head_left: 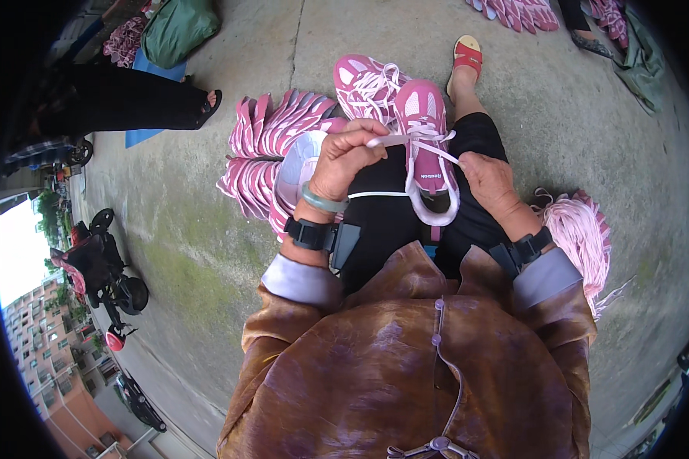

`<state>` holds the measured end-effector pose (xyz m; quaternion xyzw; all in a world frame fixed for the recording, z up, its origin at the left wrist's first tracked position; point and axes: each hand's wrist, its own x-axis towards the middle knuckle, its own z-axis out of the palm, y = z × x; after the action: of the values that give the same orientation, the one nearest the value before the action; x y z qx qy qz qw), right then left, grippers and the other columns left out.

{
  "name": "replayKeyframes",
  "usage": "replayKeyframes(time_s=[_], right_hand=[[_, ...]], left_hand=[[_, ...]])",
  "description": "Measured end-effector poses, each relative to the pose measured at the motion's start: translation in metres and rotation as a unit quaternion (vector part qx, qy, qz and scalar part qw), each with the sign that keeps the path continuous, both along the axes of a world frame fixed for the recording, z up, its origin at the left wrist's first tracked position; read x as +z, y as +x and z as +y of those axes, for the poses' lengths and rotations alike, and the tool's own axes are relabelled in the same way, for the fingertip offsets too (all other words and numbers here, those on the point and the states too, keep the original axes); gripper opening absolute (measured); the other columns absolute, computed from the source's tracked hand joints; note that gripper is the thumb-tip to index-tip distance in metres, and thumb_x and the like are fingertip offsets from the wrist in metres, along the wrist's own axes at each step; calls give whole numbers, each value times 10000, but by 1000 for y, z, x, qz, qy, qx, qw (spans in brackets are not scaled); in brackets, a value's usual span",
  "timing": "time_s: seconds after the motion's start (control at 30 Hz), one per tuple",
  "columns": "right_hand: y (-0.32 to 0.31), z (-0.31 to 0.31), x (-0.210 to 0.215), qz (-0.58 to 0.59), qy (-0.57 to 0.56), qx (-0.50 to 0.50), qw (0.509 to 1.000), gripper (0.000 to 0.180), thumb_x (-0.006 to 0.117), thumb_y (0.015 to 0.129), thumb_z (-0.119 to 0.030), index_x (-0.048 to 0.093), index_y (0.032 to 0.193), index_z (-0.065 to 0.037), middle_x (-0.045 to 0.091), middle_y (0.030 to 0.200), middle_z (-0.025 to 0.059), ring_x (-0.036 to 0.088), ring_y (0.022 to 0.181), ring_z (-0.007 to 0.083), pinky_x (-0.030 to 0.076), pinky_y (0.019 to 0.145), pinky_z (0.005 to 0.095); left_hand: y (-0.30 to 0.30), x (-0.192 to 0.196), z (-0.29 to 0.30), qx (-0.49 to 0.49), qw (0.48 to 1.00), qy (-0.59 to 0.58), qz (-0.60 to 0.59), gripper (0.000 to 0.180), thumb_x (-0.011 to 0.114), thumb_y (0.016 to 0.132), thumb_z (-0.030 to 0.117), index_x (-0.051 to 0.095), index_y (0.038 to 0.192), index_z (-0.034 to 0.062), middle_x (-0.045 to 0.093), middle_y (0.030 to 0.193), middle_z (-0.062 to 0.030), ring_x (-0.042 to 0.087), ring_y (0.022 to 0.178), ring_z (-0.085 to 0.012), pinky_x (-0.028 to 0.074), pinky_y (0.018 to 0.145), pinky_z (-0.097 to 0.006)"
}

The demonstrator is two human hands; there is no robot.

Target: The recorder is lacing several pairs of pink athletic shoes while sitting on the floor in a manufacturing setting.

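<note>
A pink and white shoe upper [419, 103] lies on my lap between my knees, toe pointing away from me. White laces [419, 131] are threaded over its tongue and cross in a knot or bow at the middle. My left hand [350, 157] pinches a lace loop or end on the left side of the shoe. On the right, my right hand [491, 183] grips another lace strand, pulled taut. Beyond my left hand rests a laced pink shoe upper [360, 88]. A white cord [379, 193] crosses my left thigh.
Stacked pink shoe uppers [279, 134] sit to my left. A bundle of pale pink laces [578, 237] lies to my right. Another person's leg [130, 99] reaches in at left, near a green sack [180, 32]. A motorcycle [103, 268] stands farther left on the concrete.
</note>
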<state>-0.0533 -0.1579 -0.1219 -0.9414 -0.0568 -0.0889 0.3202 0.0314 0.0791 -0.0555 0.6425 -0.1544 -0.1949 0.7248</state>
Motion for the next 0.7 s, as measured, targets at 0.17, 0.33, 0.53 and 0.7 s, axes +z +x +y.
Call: replayKeyframes(time_s=[0.17, 0.33, 0.53, 0.7], right_hand=[[1, 4, -4, 12, 15, -18, 1000, 126, 490, 804, -213, 526, 761, -100, 575, 695, 101, 562, 669, 323, 432, 563, 413], [-2, 5, -2, 9, 32, -15, 999, 120, 504, 790, -205, 530, 743, -97, 576, 680, 95, 565, 658, 310, 430, 559, 404], [-4, 3, 3, 27, 44, 21, 998, 88, 549, 774, -171, 551, 781, -83, 575, 693, 120, 566, 654, 312, 428, 541, 383], [-11, -16, 3, 73, 206, 11, 976, 83, 556, 797, -120, 567, 807, -38, 514, 594, 70, 519, 531, 148, 410, 515, 282]], left_hand=[[1, -4, -5, 19, 969, 184, -165, 95, 598, 739, 29, 652, 814, 8, 597, 624, -39, 533, 579, -103, 435, 570, -237], [18, -35, -14, 228, 871, 282, -331, 79, 588, 756, 33, 648, 801, 10, 562, 533, -34, 497, 445, -107, 420, 450, -262], [30, -61, -26, 358, 930, 68, -50, 76, 492, 832, 33, 557, 806, 4, 491, 540, -2, 438, 461, -51, 366, 424, -202], [24, -71, -31, 355, 907, 139, -178, 87, 478, 854, 73, 534, 849, 7, 487, 655, 9, 419, 607, -57, 375, 524, -207]])
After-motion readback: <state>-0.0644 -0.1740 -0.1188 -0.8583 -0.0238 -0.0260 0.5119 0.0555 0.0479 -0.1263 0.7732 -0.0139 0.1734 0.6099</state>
